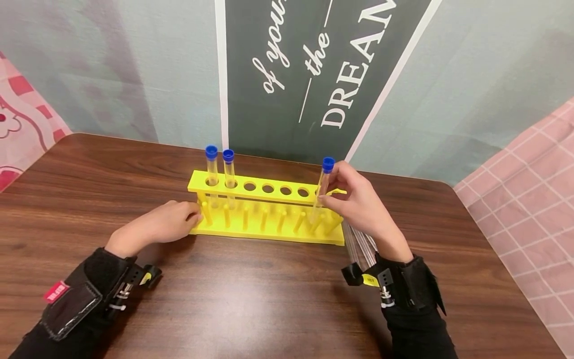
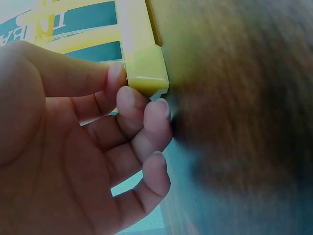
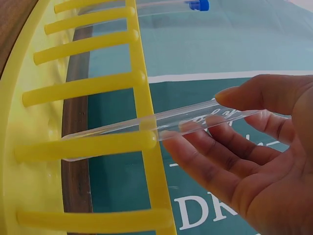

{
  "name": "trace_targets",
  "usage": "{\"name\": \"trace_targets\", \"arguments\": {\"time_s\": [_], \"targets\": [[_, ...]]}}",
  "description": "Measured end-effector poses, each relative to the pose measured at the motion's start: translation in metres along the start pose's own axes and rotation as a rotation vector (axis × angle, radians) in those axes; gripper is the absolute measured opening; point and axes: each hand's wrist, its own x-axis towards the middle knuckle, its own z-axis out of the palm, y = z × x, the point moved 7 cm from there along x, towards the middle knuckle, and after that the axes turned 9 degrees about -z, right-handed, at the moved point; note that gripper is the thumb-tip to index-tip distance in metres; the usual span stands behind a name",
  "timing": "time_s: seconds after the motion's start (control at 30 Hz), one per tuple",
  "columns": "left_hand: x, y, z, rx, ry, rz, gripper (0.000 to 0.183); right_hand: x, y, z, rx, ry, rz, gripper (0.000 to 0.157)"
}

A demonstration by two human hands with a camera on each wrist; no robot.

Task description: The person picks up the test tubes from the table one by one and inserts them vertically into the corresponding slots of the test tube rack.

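Observation:
A yellow test tube rack (image 1: 269,233) stands on the table. My left hand (image 1: 168,222) is at its left end; in the left wrist view, thumb and forefinger pinch the rack's corner (image 2: 146,73). At the right end, my right hand (image 1: 360,204) holds a clear test tube (image 1: 322,184) with a blue cap between thumb and fingers. That tube passes through a hole in the top bar, slightly tilted, its lower part (image 3: 107,133) below the bar in the right wrist view. Two more blue-capped test tubes, one (image 1: 212,167) beside the other (image 1: 229,172), stand in the leftmost holes.
Several clear tubes (image 1: 358,244) lie on the table to the right of the rack, partly hidden under my right hand and wrist. A printed cloth (image 1: 179,75) hangs behind the brown table (image 1: 251,299). Pink cloth (image 1: 529,209) borders the right side.

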Motion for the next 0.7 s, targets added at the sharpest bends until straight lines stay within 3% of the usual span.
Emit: {"name": "trace_targets", "arguments": {"time_s": [0.37, 0.7], "targets": [[-0.001, 0.001, 0.001, 0.0, 0.005, -0.011, 0.019, 0.001, -0.002, 0.007, 0.008, -0.001, 0.005, 0.026], [0.0, 0.001, 0.0, 0.024, 0.031, 0.032, 0.022, 0.006, -0.008, 0.014, 0.078, -0.001, -0.024, 0.026]]}}
